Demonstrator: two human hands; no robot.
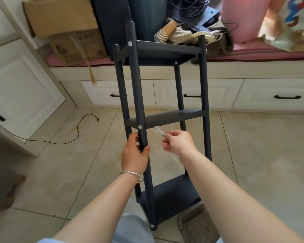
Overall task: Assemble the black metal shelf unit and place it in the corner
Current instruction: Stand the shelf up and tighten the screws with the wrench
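Black shelf unit (165,118) (left hand (134,155) gripping)

Open gaps lie between the black shelf unit's (165,116) three tiers, wide enough for a hand to pass between the posts. Behind it the drawer fronts (218,93) and the cluttered window seat (253,55) close off the back. Bare tiled floor (253,146) lies open to the right; a black cable (74,135) trails across the left side, near the white cabinet (21,95)
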